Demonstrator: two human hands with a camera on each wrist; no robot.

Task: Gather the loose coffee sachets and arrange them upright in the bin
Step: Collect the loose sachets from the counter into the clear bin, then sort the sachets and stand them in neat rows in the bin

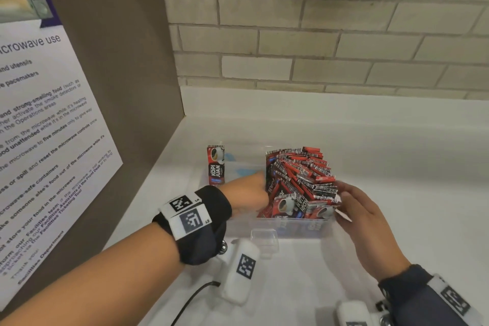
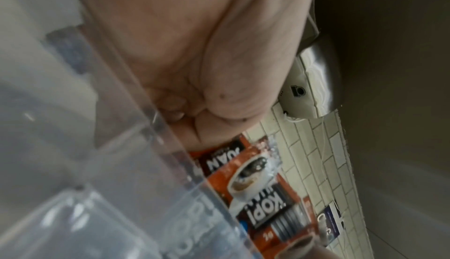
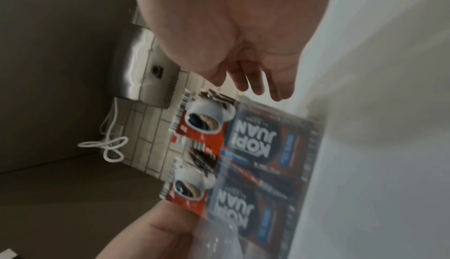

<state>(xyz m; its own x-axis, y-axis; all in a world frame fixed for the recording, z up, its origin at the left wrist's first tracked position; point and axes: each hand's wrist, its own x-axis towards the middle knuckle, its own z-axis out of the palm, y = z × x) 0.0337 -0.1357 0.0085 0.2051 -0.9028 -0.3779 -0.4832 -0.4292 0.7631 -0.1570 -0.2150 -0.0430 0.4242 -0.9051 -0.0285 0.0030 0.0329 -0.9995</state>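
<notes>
Red-black sachets point(image 1: 301, 177) packed upright, leaning, right side of clear bin point(image 1: 291, 227).

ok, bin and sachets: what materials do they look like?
Bin: clear, glossy rigid plastic by the look; the sachets' print shows through its front wall.
Sachets: thin printed film, probably foil-lined plastic, with crimped striped edges.

Red-and-black sachets point(image 1: 301, 180) with barcode-striped edges fill the clear bin point(image 1: 291, 227).
</notes>
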